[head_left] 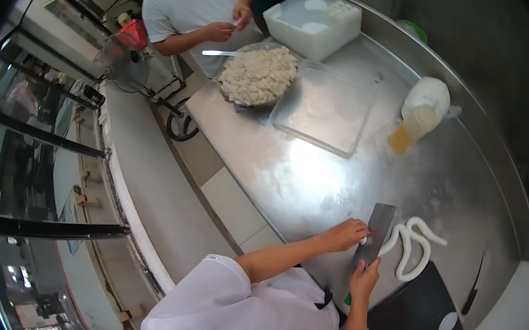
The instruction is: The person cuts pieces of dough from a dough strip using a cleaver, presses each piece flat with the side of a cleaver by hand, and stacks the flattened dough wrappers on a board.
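Note:
My right hand (363, 279) is wrapped round the lower end of a wide metal blade (377, 233), which lies across the end of a long white dough rope (406, 249). A bit of green shows below that hand. On the blade's other side, my left hand (346, 234) has its fingers pressed together at a small white dough piece (363, 240). The rope winds in loops over the steel table (338, 206). Beside the rope's lower bend is a black board or device (414, 312) with a white round spot and a pale rectangle on it.
A co-worker (194, 10) in a white shirt stands beyond a heaped bowl (258, 76). Near it are a white tub (312, 30) and a clear lid (323, 110). A container (425, 102) and a knife (478, 280) lie to the right. A fan (122, 64) stands left.

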### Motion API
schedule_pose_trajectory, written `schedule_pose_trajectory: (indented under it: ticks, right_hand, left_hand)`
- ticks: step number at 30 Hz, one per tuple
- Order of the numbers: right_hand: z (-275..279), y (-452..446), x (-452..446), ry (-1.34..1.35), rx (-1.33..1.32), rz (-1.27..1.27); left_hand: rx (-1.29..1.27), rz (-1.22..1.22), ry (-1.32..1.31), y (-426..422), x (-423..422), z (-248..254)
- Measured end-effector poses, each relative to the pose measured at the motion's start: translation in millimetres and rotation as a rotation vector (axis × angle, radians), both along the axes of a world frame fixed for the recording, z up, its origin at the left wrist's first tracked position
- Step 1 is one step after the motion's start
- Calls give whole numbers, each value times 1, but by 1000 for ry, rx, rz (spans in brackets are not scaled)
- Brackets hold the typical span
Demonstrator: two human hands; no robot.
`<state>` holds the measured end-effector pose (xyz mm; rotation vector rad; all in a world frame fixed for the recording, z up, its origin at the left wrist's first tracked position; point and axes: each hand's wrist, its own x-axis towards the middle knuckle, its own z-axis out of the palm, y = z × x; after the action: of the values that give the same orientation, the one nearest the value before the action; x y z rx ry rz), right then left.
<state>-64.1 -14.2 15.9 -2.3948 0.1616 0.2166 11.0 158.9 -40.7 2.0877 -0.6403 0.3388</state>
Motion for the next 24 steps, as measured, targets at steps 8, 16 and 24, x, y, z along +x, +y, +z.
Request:
schedule_pose_trajectory:
  ticks: [8, 16, 24]
  right_hand:
    - [21, -39, -51, 189, 495, -415]
    - [11, -95, -106, 110, 529, -618]
    - [19, -127, -132, -10, 614, -814]
  left_hand:
    - [-268, 124, 468, 9, -14, 33]
    - [-320, -155, 629, -42, -25, 22]
    - [-176, -309, 363, -102, -50, 35]
